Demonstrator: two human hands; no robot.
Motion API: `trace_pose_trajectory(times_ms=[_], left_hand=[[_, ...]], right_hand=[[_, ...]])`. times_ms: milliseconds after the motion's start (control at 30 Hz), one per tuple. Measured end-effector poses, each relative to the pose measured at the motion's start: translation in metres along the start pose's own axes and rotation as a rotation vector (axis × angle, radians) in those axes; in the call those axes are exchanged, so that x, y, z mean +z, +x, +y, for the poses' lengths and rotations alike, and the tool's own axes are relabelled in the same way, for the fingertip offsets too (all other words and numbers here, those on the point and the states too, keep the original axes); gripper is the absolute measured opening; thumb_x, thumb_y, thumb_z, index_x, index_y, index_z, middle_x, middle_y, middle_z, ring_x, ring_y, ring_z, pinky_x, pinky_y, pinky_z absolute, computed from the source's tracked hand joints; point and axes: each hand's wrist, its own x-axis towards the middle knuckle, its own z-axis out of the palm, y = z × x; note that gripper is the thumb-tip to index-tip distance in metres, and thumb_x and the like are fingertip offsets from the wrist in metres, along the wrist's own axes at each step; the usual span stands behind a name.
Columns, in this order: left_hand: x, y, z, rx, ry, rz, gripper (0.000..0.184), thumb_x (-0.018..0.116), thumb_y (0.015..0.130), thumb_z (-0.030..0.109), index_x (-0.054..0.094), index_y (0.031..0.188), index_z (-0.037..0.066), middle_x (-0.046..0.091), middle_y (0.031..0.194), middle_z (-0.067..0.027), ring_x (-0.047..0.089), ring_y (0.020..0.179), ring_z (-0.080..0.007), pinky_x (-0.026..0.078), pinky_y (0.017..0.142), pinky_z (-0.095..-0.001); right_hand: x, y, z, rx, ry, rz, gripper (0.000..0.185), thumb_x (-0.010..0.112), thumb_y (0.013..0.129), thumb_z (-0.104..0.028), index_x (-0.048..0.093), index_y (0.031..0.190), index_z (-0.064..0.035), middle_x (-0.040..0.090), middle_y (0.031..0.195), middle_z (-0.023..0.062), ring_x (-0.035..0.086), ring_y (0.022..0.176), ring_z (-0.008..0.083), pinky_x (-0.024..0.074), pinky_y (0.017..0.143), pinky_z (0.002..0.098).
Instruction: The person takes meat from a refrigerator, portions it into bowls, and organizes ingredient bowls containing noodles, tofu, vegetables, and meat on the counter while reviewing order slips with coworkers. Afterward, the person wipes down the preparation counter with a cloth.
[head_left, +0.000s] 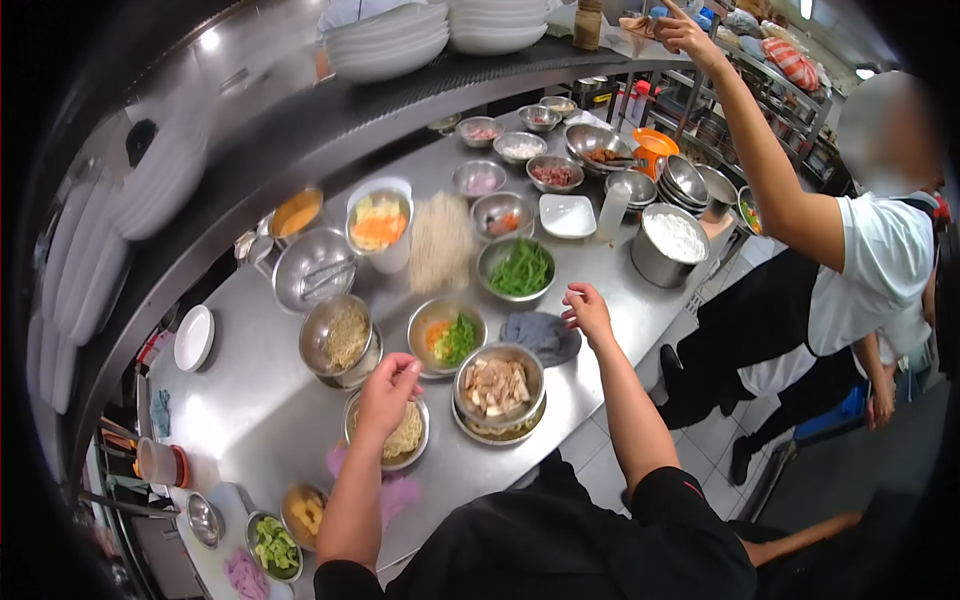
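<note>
Black sleeves (675, 520) show nearest, the person's forearms reaching out over the steel table (240, 395). Below the left hand (388, 398) sits a bowl of noodles (402, 440), partly hidden by it; the fingers curl toward the thumb, and whether the tips meet I cannot tell. Between the hands, right of the left one, the bowl of pale slices (498, 388) rests on another bowl (510, 432). It lies nearer the body than the right hand (588, 315), whose fingers are bent and loosely apart, just beside a grey-blue cloth (540, 335). Beyond the left hand come the bowl of chopped vegetables (447, 338) and a bowl of shredded food (338, 335). Farther out are green strips in a bowl (516, 268), then a white square dish (568, 216), and stacked white plates (388, 45) on the shelf (340, 115).
</note>
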Motion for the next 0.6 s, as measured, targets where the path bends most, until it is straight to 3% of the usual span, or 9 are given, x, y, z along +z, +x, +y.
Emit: trace_pose_trajectory(times_ms=[200, 300, 367, 433, 500, 533, 567, 600], left_hand=[[0.074, 0.065, 0.026, 0.042, 0.094, 0.017, 0.019, 0.059, 0.095, 0.020, 0.060, 0.104, 0.004, 0.063, 0.083, -0.0016, 0.062, 0.070, -0.0088, 0.048, 0.061, -0.0224], [0.082, 0.078, 0.052, 0.177, 0.154, 0.099, 0.018, 0.060, 0.095, 0.020, 0.060, 0.101, 0.003, 0.061, 0.078, 0.0007, 0.059, 0.069, -0.0073, 0.047, 0.063, -0.0219], [0.064, 0.081, 0.091, 0.320, 0.119, 0.278, 0.015, 0.058, 0.096, 0.018, 0.060, 0.100, 0.003, 0.062, 0.084, -0.0005, 0.058, 0.069, -0.0073, 0.047, 0.064, -0.0221], [0.033, 0.071, 0.138, 0.385, 0.141, 0.494, 0.016, 0.056, 0.097, 0.018, 0.060, 0.102, 0.003, 0.065, 0.091, -0.0029, 0.058, 0.069, -0.0075, 0.047, 0.062, -0.0222], [0.004, 0.059, 0.185, 0.578, 0.234, 0.683, 0.015, 0.055, 0.098, 0.018, 0.061, 0.096, 0.004, 0.066, 0.092, -0.0033, 0.057, 0.069, -0.0068, 0.046, 0.063, -0.0213], [-0.007, 0.056, 0.207, 0.657, 0.376, 0.783, 0.022, 0.049, 0.101, 0.021, 0.059, 0.095, 0.003, 0.067, 0.092, -0.0084, 0.059, 0.069, -0.0099, 0.046, 0.062, -0.0238], [-0.014, 0.054, 0.229, 0.719, 0.389, 0.831, 0.021, 0.055, 0.098, 0.022, 0.063, 0.095, 0.003, 0.066, 0.086, -0.0029, 0.056, 0.070, -0.0065, 0.046, 0.065, -0.0209], [-0.017, 0.055, 0.247, 0.717, 0.492, 0.936, 0.026, 0.057, 0.097, 0.026, 0.065, 0.092, 0.002, 0.066, 0.086, -0.0017, 0.056, 0.072, -0.0064, 0.046, 0.067, -0.0222]], right_hand=[[0.010, 0.090, 0.023, 0.016, -0.122, 0.038, 0.042, 0.056, 0.094, -0.038, 0.055, 0.120, -0.0047, 0.064, 0.086, 0.0111, 0.064, 0.064, 0.0178, 0.0489, 0.048, 0.0328], [0.003, 0.101, 0.049, 0.090, -0.107, 0.060, 0.033, 0.055, 0.096, -0.034, 0.056, 0.114, -0.0060, 0.061, 0.080, 0.0068, 0.057, 0.056, 0.0142, 0.0484, 0.048, 0.0294], [-0.001, 0.108, 0.101, -0.228, -0.246, 0.189, 0.027, 0.055, 0.096, -0.030, 0.058, 0.105, -0.0055, 0.060, 0.077, 0.0047, 0.057, 0.061, 0.0126, 0.0481, 0.054, 0.0290], [0.000, 0.053, 0.059, -0.298, -0.199, 0.121, 0.022, 0.059, 0.093, -0.026, 0.061, 0.099, -0.0049, 0.062, 0.081, 0.0089, 0.058, 0.070, 0.0174, 0.0470, 0.067, 0.0296], [0.011, 0.020, 0.052, -0.363, -0.255, -0.031, 0.019, 0.060, 0.091, -0.023, 0.061, 0.098, -0.0047, 0.061, 0.081, 0.0089, 0.058, 0.070, 0.0189, 0.0473, 0.067, 0.0305], [0.013, 0.005, 0.050, -0.445, -0.303, -0.111, 0.017, 0.062, 0.090, -0.021, 0.061, 0.097, -0.0046, 0.061, 0.081, 0.0090, 0.058, 0.071, 0.0204, 0.0476, 0.066, 0.0313], [0.016, -0.008, 0.044, -0.448, -0.444, -0.184, 0.015, 0.065, 0.085, -0.018, 0.063, 0.093, -0.0053, 0.061, 0.083, 0.0108, 0.059, 0.075, 0.0261, 0.0483, 0.067, 0.0351], [0.017, -0.010, 0.049, -0.637, -0.562, -0.168, 0.014, 0.067, 0.083, -0.017, 0.063, 0.092, -0.0058, 0.061, 0.084, 0.0114, 0.060, 0.077, 0.0284, 0.0483, 0.068, 0.0371]])
